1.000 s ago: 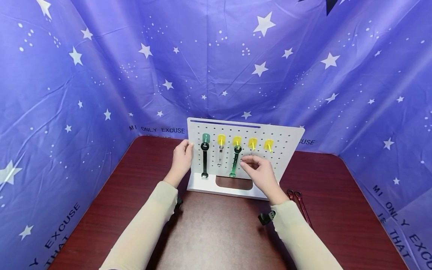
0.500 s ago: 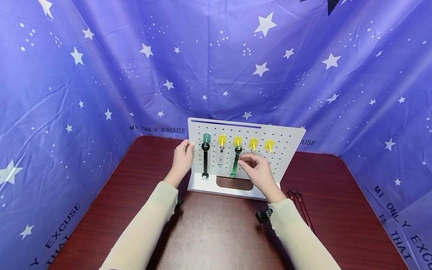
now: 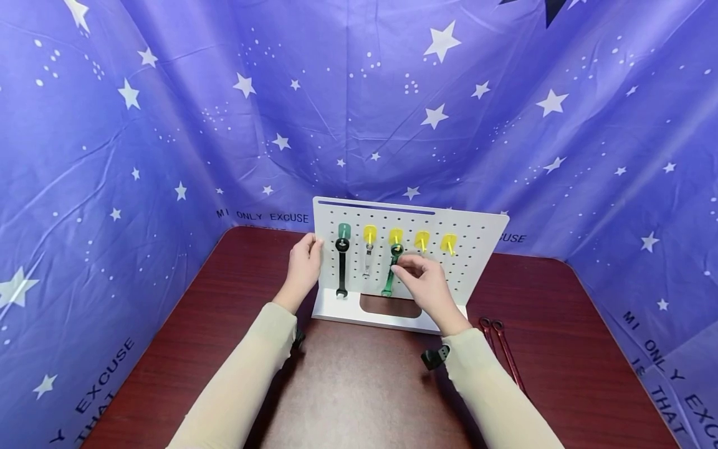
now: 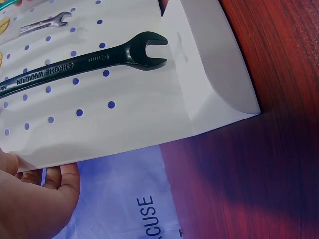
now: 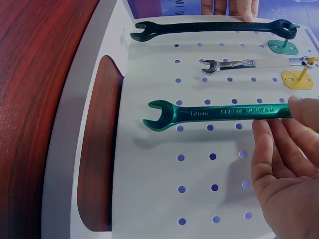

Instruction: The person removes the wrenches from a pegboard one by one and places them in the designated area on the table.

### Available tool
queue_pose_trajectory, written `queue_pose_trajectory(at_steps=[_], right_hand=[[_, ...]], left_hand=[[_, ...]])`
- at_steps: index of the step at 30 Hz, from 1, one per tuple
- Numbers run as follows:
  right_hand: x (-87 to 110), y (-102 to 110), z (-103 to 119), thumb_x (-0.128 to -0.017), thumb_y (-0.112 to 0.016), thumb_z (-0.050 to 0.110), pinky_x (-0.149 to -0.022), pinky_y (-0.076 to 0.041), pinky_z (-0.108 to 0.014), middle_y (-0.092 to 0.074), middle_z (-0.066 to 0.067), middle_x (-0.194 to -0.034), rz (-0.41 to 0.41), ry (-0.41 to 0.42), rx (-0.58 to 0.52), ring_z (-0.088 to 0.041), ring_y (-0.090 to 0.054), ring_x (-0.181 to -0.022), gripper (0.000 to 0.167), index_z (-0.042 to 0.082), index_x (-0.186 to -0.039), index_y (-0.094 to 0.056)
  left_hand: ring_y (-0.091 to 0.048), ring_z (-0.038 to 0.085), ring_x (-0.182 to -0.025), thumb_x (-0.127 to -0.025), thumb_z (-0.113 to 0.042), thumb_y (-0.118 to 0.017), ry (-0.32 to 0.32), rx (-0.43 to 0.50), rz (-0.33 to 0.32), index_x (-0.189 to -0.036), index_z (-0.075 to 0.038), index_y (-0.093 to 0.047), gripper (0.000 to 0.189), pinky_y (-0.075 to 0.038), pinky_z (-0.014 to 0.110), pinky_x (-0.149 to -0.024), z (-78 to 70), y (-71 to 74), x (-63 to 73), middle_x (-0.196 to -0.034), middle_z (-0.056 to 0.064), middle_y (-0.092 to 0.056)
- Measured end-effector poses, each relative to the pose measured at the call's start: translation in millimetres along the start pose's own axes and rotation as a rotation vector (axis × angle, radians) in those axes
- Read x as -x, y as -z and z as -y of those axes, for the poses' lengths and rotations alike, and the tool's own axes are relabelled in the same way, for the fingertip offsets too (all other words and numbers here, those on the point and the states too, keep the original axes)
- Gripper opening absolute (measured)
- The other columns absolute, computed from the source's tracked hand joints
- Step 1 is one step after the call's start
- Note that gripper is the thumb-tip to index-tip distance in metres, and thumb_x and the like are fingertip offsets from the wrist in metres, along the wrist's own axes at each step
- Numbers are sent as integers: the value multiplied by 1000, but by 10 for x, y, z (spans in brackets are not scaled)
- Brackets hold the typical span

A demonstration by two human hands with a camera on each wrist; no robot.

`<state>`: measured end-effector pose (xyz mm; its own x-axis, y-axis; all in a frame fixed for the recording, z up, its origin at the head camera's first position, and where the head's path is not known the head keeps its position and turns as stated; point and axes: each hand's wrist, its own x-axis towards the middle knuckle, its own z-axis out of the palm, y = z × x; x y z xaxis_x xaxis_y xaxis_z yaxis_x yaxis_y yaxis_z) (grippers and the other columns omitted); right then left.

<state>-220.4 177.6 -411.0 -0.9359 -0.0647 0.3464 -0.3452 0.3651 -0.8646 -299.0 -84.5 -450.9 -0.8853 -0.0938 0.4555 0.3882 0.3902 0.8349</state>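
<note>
A white pegboard (image 3: 471, 249) stands on the table, and my left hand (image 3: 305, 262) grips its left edge between thumb and fingers. With the thumb in front and fingers behind, my right hand (image 3: 429, 284) pinches the shaft of a green combination wrench (image 5: 214, 113) marked 12mm. The wrench's ring end is at the middle yellow hook (image 3: 396, 236); in the right wrist view my hand hides that end. A black wrench (image 4: 99, 57) hangs from the green hook (image 3: 344, 231) at the left. Between the two hangs a smaller silver wrench (image 5: 234, 64) on a yellow hook (image 5: 297, 79).
Two more yellow hooks (image 3: 422, 241) bear nothing at the board's right. On the table (image 3: 359, 386), beside my right forearm, lie two red wrenches (image 3: 505, 349), partly hidden by the sleeve. A purple star-patterned cloth (image 3: 359, 112) surrounds the table.
My right hand has moved slightly left from beside the green wrench and now pinches its shaft. The left hand stays on the board's edge.
</note>
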Motion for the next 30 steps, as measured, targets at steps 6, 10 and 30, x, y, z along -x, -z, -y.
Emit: queue_pose_trajectory(at_steps=[6, 10, 30], right_hand=[[2, -26, -6, -96, -69, 0, -78, -52, -31, -69, -22, -105, 14, 36, 32, -31, -65, -90, 15, -11, -106, -70], [-48, -56, -233, -96, -72, 5, -74, -51, -27, -70, -15, -103, 1, 48, 21, -24, -65, -86, 12, -4, -104, -73], [85, 71, 128, -96, -68, -4, -73, -51, -26, -69, -22, -98, 36, 47, 11, -28, -64, -83, 10, -12, -102, -70]], left_hand=[[-43, 19, -61, -105, -7, -55, 32, -7, 13, -93, 0, -62, 15, -36, 32, -56, -16, 7, -2, -67, 6, -46], [-41, 18, -60, -105, -6, -55, 29, -5, 12, -91, 0, -61, 16, -35, 31, -56, -23, 10, -2, -66, 5, -43], [-44, 20, -62, -104, -5, -55, 32, -4, 11, -94, 2, -62, 14, -38, 33, -58, -29, -3, 4, -67, 6, -47]])
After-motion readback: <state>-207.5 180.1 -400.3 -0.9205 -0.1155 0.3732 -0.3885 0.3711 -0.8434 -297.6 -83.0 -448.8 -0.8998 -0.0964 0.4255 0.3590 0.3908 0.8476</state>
